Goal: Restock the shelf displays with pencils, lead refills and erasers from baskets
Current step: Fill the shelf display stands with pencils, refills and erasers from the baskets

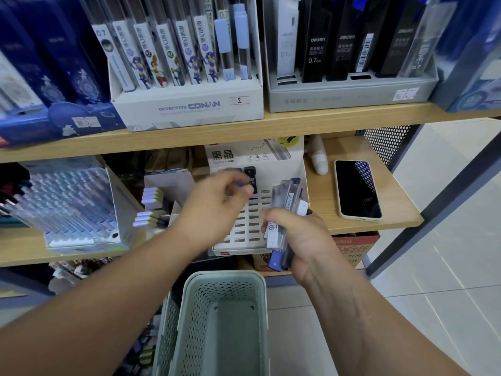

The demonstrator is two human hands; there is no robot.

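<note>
Head view: wooden shelf [400,208] above pale tiled floor [447,240].

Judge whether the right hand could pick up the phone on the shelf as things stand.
Probably not yet. The phone lies uncovered just beyond the right hand, with nothing between, but that hand's grip is full of lead refill cases.
</note>
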